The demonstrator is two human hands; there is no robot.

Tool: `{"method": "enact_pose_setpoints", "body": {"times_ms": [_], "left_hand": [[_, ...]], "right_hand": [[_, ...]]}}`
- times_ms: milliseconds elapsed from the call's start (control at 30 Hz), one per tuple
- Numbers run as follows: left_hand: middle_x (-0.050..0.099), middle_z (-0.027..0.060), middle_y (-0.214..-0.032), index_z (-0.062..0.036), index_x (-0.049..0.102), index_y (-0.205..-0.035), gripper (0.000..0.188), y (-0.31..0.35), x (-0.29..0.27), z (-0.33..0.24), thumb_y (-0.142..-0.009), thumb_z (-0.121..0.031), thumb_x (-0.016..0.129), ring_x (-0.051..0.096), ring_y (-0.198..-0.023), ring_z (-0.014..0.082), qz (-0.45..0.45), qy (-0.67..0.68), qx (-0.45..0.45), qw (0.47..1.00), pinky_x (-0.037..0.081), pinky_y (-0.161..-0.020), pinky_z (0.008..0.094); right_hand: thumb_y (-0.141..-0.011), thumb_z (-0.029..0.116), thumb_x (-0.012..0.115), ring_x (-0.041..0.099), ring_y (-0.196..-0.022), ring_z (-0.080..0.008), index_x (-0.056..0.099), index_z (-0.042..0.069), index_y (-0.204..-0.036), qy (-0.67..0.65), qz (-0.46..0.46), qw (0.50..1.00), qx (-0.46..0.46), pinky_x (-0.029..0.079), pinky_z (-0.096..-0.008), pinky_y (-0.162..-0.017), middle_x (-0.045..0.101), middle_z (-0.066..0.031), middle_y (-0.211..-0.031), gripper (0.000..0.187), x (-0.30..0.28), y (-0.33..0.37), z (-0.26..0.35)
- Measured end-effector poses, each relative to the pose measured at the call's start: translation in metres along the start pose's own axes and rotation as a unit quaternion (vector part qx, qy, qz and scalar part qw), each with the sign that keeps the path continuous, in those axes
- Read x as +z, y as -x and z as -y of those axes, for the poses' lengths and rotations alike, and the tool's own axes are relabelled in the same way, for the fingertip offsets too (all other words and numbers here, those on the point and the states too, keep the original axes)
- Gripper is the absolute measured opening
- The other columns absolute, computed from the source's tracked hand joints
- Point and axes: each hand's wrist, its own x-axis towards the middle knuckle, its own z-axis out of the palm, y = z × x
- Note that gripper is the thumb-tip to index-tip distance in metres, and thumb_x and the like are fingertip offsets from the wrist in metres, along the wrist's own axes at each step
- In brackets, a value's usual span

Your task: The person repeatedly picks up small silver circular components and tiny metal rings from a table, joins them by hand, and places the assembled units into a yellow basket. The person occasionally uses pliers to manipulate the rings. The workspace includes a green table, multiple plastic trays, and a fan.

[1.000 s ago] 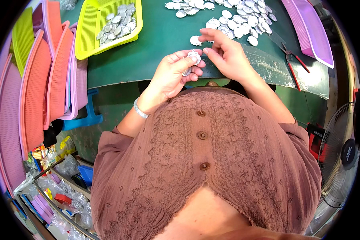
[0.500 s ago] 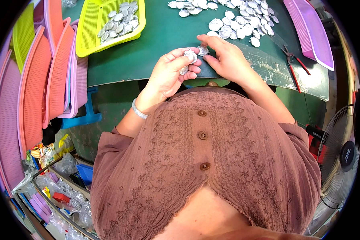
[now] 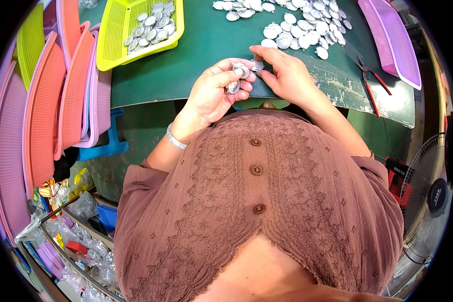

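Note:
Near the front edge of the green table (image 3: 211, 45), my left hand (image 3: 219, 85) is closed round a few round silver medallions (image 3: 233, 86). Its thumb presses one of them against the fingers. Just to the right, a single silver medallion (image 3: 257, 65) sits between the thumb and forefinger of my right hand (image 3: 287, 73), close to my left fingertips. Whether it still touches the tabletop I cannot tell. Beyond my right hand lies a loose pile of similar medallions (image 3: 312, 32), several with a small loop at the rim.
A yellow-green basket (image 3: 104, 53) with medallions inside stands at the far left. Stacked pink and orange baskets (image 3: 39, 116) line the left side. Red-handled pliers (image 3: 368, 80) and a purple basket (image 3: 400, 55) lie at the right. A fan (image 3: 425, 196) stands lower right.
The medallions in my left hand have tilted slightly under the thumb. My right hand keeps almost the same place, its thumb and forefinger still at the single medallion.

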Motion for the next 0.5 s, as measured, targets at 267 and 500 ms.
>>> {"method": "enact_pose_setpoints", "body": {"times_ms": [267,500], "left_hand": [[0.057,0.0138,-0.089,0.0006,0.052,-0.098,0.017,-0.0007,-0.0024,-0.0007,-0.085,-0.008,0.047,0.054,-0.073,0.0186,0.019,0.037,-0.01,0.999,0.045,-0.06,0.0266],[0.057,0.0115,-0.085,-0.0037,0.052,-0.086,0.013,0.0,-0.005,0.0001,-0.085,-0.016,0.051,0.054,-0.071,0.0176,-0.004,0.043,0.012,0.999,0.045,-0.059,0.0264]], "right_hand": [[-0.075,0.009,0.059,0.059,-0.09,-0.0288,0.048,0.011,-0.118,0.004,-0.004,1.0,0.017,0.048,-0.0377,-0.074,0.058,-0.0112,-0.104,0.044,-0.0009,0.0016,0.0004],[-0.074,0.004,0.059,0.055,-0.075,-0.022,0.045,0.012,-0.122,-0.035,-0.04,0.998,0.014,0.046,-0.0327,-0.064,0.061,-0.0069,-0.095,0.051,0.0024,0.0034,-0.0029]]}}
